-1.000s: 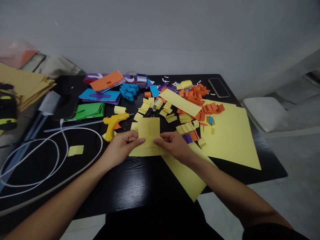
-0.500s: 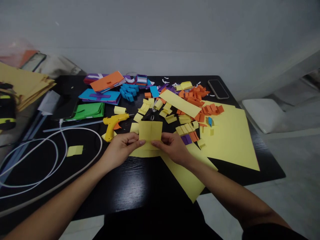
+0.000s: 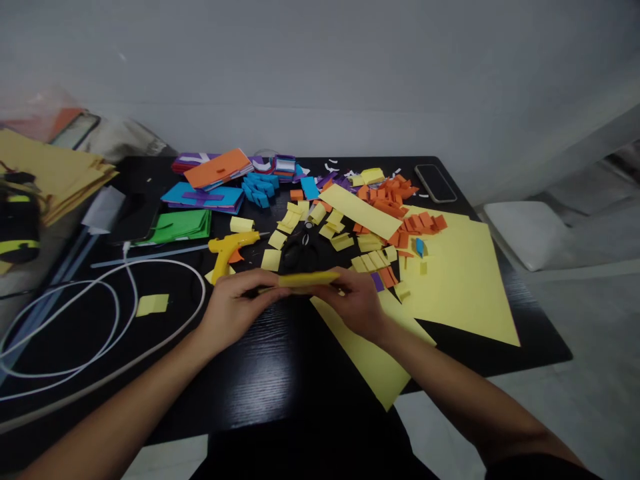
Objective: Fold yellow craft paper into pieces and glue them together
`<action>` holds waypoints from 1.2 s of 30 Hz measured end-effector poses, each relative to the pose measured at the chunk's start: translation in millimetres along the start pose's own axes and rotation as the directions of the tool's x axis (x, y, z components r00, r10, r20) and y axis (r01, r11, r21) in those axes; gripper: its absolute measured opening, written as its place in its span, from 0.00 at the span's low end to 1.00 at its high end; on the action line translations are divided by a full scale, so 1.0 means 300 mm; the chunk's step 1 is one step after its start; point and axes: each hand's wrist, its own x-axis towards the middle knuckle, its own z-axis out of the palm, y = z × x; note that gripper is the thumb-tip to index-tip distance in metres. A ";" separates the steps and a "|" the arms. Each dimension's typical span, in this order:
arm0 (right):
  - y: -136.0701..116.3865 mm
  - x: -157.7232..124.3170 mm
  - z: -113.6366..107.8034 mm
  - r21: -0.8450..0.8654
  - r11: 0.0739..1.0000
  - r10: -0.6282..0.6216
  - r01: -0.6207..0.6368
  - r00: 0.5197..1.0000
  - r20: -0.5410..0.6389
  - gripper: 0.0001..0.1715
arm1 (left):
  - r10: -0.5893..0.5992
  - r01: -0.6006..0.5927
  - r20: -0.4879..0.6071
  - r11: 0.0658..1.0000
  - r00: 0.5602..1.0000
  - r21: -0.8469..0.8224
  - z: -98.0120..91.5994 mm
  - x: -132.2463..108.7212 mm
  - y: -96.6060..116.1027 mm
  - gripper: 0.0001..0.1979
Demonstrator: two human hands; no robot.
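Observation:
A folded piece of yellow paper [image 3: 307,279] is stretched between my two hands, seen nearly edge-on above the black table. My left hand [image 3: 239,303] pinches its left end between thumb and fingers. Its right end is gripped by my right hand [image 3: 357,303], thumb underneath. Just beyond the paper lie black scissors [image 3: 301,250]. A yellow glue gun [image 3: 230,250] rests on its side past my left hand. Small folded yellow pieces [image 3: 373,260] sit beyond my right hand, and a large yellow sheet [image 3: 373,353] lies partly under my right wrist.
Stacks of coloured folded paper, orange [image 3: 220,168], blue [image 3: 205,195] and green [image 3: 180,227], stand at the back left. White cable [image 3: 117,303] loops over the left side. Another yellow sheet [image 3: 465,280] and a phone [image 3: 436,183] lie right. Orange pieces [image 3: 390,193] are heaped at the back.
The yellow paper has tilted from facing me to nearly edge-on, uncovering the scissors behind it. Both hands still hold its ends.

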 end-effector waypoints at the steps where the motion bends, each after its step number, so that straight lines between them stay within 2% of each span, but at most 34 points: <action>1: 0.000 0.002 -0.005 -0.041 0.991 -0.130 0.130 0.992 0.004 0.06 | 0.111 -0.111 0.002 0.993 0.994 0.036 -0.008 0.003 0.001 0.02; 3: 0.003 0.008 -0.014 -0.133 0.926 -0.351 0.354 0.935 0.047 0.06 | 0.296 -0.298 0.035 0.948 0.955 0.114 -0.025 0.008 0.001 0.05; 4: 0.005 0.011 -0.017 -0.186 0.885 -0.419 0.426 0.905 0.076 0.09 | 0.356 -0.361 0.061 0.918 0.933 0.163 -0.032 0.008 0.000 0.07; 6: 0.010 0.013 -0.019 -0.300 0.812 -0.478 0.500 0.866 0.148 0.13 | 0.408 -0.431 0.138 0.860 0.903 0.274 -0.042 -0.002 -0.001 0.08; 9: 0.010 0.000 -0.018 -0.435 0.708 -0.455 0.556 0.830 0.322 0.14 | 0.382 -0.461 0.262 0.784 0.886 0.416 -0.045 -0.048 -0.002 0.08; 12: 0.000 -0.034 -0.015 -0.509 0.612 -0.330 0.606 0.780 0.532 0.18 | 0.323 -0.458 0.334 0.728 0.886 0.511 -0.041 -0.117 -0.004 0.09; 14: -0.006 -0.062 -0.011 -0.538 0.577 -0.236 0.615 0.756 0.611 0.23 | 0.283 -0.449 0.362 0.703 0.888 0.551 -0.035 -0.164 -0.007 0.12; 17: -0.009 -0.105 0.005 -0.582 0.550 -0.185 0.599 0.767 0.615 0.25 | 0.232 -0.416 0.359 0.675 0.904 0.610 -0.020 -0.222 -0.009 0.15; 21: -0.012 -0.156 0.039 -0.628 0.502 -0.246 0.594 0.794 0.555 0.18 | 0.195 -0.359 0.311 0.659 0.930 0.661 0.017 -0.273 -0.008 0.16; 23: -0.011 -0.181 0.056 -0.648 0.476 -0.274 0.595 0.800 0.533 0.17 | 0.187 -0.344 0.295 0.635 0.937 0.691 0.036 -0.290 -0.009 0.17; 29: -0.001 -0.231 0.081 -0.703 0.436 -0.271 0.562 0.827 0.493 0.20 | 0.223 -0.385 0.313 0.529 0.923 0.757 0.066 -0.313 -0.022 0.18; 33: -0.002 -0.244 0.087 -0.740 0.422 -0.188 0.524 0.849 0.494 0.22 | 0.235 -0.445 0.378 0.467 0.895 0.764 0.072 -0.326 -0.028 0.20; 36: -0.002 -0.251 0.093 -0.754 0.402 -0.135 0.520 0.848 0.512 0.26 | 0.221 -0.439 0.380 0.460 0.898 0.772 0.079 -0.337 -0.033 0.21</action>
